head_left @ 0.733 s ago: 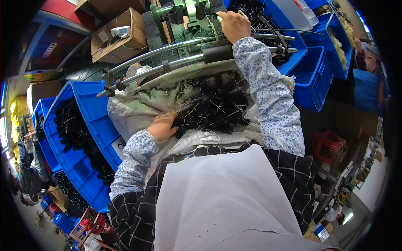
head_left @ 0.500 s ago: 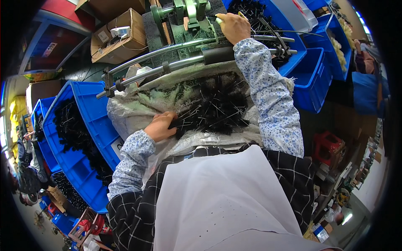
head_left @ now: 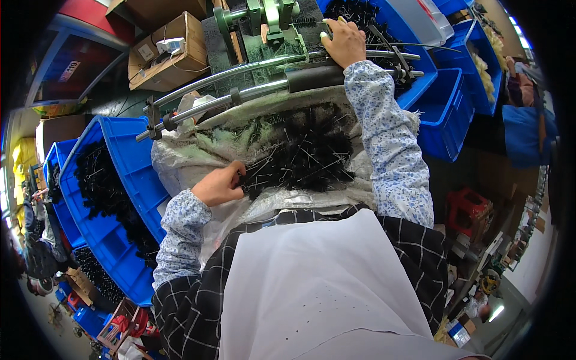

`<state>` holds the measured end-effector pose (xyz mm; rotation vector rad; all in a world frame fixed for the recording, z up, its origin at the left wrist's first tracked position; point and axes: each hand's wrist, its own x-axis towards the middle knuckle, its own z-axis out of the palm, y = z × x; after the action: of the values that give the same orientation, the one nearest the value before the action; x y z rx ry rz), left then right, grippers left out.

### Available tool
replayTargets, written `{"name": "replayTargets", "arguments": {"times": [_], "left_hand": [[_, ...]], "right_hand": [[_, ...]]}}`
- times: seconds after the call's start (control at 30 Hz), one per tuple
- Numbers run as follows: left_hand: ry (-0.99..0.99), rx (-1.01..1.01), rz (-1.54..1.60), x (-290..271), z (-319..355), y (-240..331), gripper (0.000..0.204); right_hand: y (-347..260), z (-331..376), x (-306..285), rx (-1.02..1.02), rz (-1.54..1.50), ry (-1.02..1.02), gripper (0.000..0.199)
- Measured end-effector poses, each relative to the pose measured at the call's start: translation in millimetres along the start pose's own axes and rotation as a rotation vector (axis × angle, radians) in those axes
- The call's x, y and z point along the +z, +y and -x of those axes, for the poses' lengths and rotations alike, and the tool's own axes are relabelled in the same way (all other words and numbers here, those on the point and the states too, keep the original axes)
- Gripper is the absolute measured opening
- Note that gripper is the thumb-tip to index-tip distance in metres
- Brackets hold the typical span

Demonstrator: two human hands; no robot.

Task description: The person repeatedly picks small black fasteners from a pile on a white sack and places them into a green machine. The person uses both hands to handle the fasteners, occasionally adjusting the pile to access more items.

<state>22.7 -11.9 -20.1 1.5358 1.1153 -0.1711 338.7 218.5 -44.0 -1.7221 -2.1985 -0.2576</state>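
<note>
A heap of black bristle brushes with thin wire stems (head_left: 309, 150) lies on a dusty pale sack cloth (head_left: 180, 157) across my lap. At the heap's left edge is my left hand (head_left: 219, 185), its fingers curled in; whatever they grip is hidden. My right hand (head_left: 346, 42) is up beside the green machine (head_left: 273, 30), thumb and fingers pinched. A thin black brush (head_left: 307, 22) runs from the machine side toward these fingertips, and they appear to hold its end.
Curved metal rails (head_left: 222, 103) cross between the lap and the machine. A blue crate (head_left: 129, 162) with black brushes stands left, and another blue bin (head_left: 447, 117) right. A cardboard box (head_left: 174, 51) sits behind the rails. A red stool (head_left: 468, 210) is at the right.
My right hand has shifted slightly right, away from the machine, and more of the thin brush shows. My left hand has drawn back a little leftward, with its fingers more curled.
</note>
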Motion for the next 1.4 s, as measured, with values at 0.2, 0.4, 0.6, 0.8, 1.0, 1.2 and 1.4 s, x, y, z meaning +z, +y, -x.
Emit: {"name": "replayTargets", "arguments": {"times": [0.2,0.4,0.6,0.8,1.0,1.2,1.4], "left_hand": [[0.188,0.12,0.243,-7,16,11,0.033],[0.387,0.307,0.205,-30,22,26,0.028],[0.552,0.455,0.284,-45,24,25,0.028],[0.625,0.52,0.468,-44,15,22,0.027],[0.477,0.57,0.503,-44,-5,39,0.026],[0.627,0.624,0.535,-25,-39,56,0.025],[0.872,0.681,0.49,-12,-65,81,0.023]], "right_hand": [[-42,-4,4,0.006,-0.126,-0.014,0.034],[-86,-7,4,-0.008,-0.051,-0.019,0.031],[-48,-5,2,-0.031,-0.067,0.047,0.018],[9,-20,-14,-0.02,-0.075,-0.067,0.025],[55,-49,12,-0.193,-0.139,-0.311,0.023],[26,-4,-75,-0.014,0.017,-0.007,0.023],[-89,89,-113,-0.191,-0.713,-0.432,0.028]]}}
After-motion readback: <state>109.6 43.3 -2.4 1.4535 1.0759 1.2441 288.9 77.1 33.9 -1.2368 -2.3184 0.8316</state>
